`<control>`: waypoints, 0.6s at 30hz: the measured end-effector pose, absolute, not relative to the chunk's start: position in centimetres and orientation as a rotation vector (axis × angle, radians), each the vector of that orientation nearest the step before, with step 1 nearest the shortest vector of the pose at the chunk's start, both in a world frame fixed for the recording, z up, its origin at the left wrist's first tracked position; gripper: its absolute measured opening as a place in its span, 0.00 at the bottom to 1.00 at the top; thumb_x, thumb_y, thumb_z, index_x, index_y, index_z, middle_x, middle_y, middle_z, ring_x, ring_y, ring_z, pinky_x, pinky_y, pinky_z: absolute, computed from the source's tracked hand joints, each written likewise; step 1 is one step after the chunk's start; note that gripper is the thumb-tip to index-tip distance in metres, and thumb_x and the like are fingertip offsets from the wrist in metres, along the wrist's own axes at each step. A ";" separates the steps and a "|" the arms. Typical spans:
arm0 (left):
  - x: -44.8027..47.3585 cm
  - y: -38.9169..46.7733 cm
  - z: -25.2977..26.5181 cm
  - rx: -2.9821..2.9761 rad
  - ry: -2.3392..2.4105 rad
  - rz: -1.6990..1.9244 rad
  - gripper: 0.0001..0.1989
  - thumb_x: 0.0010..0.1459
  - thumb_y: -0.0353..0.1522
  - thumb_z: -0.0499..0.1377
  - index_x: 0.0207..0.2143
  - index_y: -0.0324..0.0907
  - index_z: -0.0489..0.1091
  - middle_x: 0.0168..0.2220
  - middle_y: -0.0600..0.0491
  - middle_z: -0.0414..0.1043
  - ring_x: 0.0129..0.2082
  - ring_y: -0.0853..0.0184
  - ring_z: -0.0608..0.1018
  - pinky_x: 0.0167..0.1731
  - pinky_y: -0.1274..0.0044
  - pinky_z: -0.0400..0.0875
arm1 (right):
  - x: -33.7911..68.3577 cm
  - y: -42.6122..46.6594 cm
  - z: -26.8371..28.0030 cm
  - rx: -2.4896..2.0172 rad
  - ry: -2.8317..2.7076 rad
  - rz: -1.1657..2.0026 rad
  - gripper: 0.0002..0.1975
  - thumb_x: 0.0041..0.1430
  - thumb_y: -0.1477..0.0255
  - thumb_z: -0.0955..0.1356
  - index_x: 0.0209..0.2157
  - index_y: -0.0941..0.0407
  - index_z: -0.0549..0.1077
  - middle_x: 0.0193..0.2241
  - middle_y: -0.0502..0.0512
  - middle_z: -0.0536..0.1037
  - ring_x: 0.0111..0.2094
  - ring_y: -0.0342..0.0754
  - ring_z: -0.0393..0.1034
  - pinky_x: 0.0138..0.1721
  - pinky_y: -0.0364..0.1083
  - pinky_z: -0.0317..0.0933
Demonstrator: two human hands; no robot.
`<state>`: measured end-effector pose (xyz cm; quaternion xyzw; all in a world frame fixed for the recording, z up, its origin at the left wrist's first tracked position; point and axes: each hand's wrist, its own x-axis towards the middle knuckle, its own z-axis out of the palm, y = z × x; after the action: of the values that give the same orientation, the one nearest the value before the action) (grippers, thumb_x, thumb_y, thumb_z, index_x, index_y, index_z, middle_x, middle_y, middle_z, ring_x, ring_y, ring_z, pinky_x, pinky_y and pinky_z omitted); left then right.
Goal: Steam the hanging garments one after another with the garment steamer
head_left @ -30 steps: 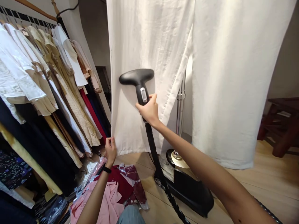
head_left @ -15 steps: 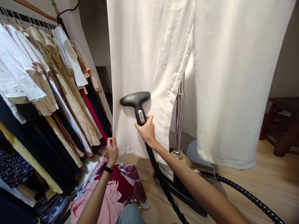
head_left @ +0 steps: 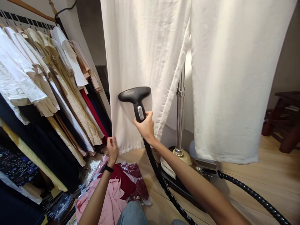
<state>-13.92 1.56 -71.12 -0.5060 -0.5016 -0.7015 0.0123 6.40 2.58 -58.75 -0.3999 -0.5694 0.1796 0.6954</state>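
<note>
White trousers (head_left: 225,81) hang before me, their two legs parted near the middle. My right hand (head_left: 145,126) is wrapped round the handle of a black garment steamer head (head_left: 134,95), which lies against the lower part of the left trouser leg. Below that hand a black braided hose (head_left: 152,161) runs down. My left hand (head_left: 112,149), with a black band on its wrist, pinches the outer edge of the same leg close to the hem. Behind the trousers stands a chrome pole (head_left: 180,115) on the steamer's base (head_left: 184,157).
Dresses and shirts (head_left: 58,75) hang from a rack at left. On the floor by my knee lie pink clothes (head_left: 110,200) and maroon bagged garments (head_left: 138,184). A second black hose (head_left: 253,193) curves right. Dark wooden furniture (head_left: 283,122) stands at far right.
The steamer head has moved slightly up the trouser leg with my right hand. The left leg's inner edge has swung left, showing more of the pole and base. My left hand keeps its pinch.
</note>
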 end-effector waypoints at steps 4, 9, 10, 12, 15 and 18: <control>-13.7 1.2 -71.1 -1.565 -1.566 -2.194 0.19 0.61 0.48 0.51 0.29 0.42 0.62 0.24 0.58 0.60 0.23 0.71 0.64 0.26 0.79 0.58 | 6.3 2.1 -59.1 -0.875 -1.262 0.421 0.21 0.44 0.65 0.68 0.37 0.51 0.52 0.27 0.47 0.69 0.29 0.51 0.69 0.31 0.48 0.61; -13.4 1.0 -71.0 -1.560 -1.578 -2.216 0.20 0.60 0.50 0.51 0.29 0.42 0.61 0.23 0.58 0.59 0.22 0.71 0.63 0.25 0.79 0.58 | 6.0 1.1 -64.1 -0.971 -1.288 0.476 0.20 0.44 0.64 0.67 0.38 0.51 0.54 0.27 0.48 0.70 0.29 0.52 0.69 0.30 0.47 0.60; -13.4 0.9 -71.0 -1.559 -1.578 -2.219 0.20 0.60 0.50 0.52 0.29 0.42 0.61 0.23 0.58 0.59 0.22 0.71 0.62 0.25 0.79 0.57 | 6.1 0.9 -65.2 -0.995 -1.297 0.490 0.20 0.45 0.64 0.67 0.38 0.51 0.54 0.27 0.48 0.70 0.29 0.52 0.69 0.30 0.47 0.60; -13.4 0.9 -71.1 -1.558 -1.575 -2.220 0.20 0.60 0.50 0.52 0.28 0.42 0.61 0.23 0.58 0.59 0.22 0.72 0.62 0.24 0.79 0.57 | 6.2 0.3 -67.1 -1.043 -1.315 0.509 0.20 0.45 0.63 0.66 0.38 0.52 0.55 0.28 0.49 0.70 0.29 0.52 0.70 0.29 0.46 0.60; -13.5 0.9 -71.2 -1.548 -1.567 -2.212 0.19 0.61 0.49 0.51 0.29 0.42 0.61 0.24 0.58 0.59 0.23 0.71 0.63 0.25 0.79 0.57 | 6.8 -0.5 -69.4 -1.104 -1.314 0.511 0.20 0.45 0.63 0.66 0.39 0.52 0.56 0.28 0.50 0.71 0.29 0.53 0.70 0.29 0.47 0.61; -13.6 0.8 -71.3 -1.531 -1.565 -2.206 0.19 0.61 0.48 0.51 0.29 0.42 0.61 0.25 0.57 0.59 0.23 0.71 0.63 0.26 0.78 0.58 | 7.7 -1.0 -71.1 -1.151 -1.272 0.481 0.21 0.45 0.62 0.67 0.39 0.52 0.57 0.28 0.51 0.72 0.30 0.55 0.71 0.30 0.49 0.62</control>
<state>-13.58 0.79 -71.30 -0.4925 -0.5034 -0.7098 0.0167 7.69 -0.98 -71.13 -0.5022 -0.5552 0.2100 0.6288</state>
